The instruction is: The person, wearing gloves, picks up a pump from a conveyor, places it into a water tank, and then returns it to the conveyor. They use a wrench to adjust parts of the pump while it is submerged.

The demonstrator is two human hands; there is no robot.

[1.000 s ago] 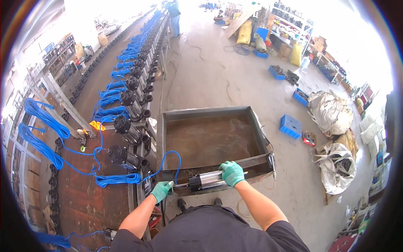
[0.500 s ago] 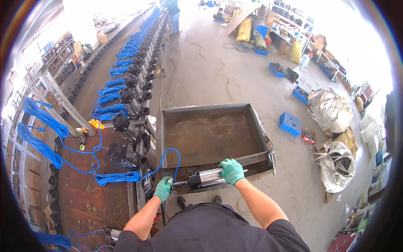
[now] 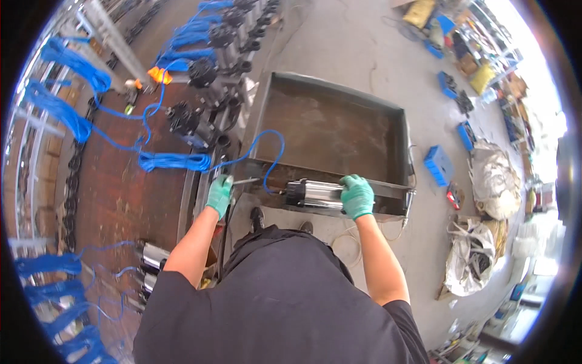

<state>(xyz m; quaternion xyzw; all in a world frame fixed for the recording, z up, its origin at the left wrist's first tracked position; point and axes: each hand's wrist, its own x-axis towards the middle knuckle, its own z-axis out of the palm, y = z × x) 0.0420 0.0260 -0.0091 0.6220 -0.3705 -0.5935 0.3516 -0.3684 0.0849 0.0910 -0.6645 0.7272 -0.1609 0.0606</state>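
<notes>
Motor (image 3: 324,194), a silver cylinder with a black left end, lies over the near edge of the tank (image 3: 339,93), nearer that edge's right corner than the bench (image 3: 130,200). It looks heavy for its size and quite rigid; the smooth metal shell would likely be slippery if wet, though the glove should help. The blue cable (image 3: 282,144) leaving the black end seems the soft, vulnerable part, so the better hold is around the body, a palm at each end, never by the cable. The right hand (image 3: 357,195), in a green glove, grips the far right of the shell from above; its fingertips beneath are hidden, and whether the tank bears the weight I cannot tell. The left hand (image 3: 219,194), gloved alike, is closed around a slim rod (image 3: 245,181) beside the bench's right edge, with the rod's tip toward the motor but apart from it. The motor's long axis lies nearly level, left to right, roughly along the tank's near edge, with the black end facing the bench. From that end the cable arches up over the tank's near left corner and back to a coil (image 3: 173,161) on the bench.
</notes>
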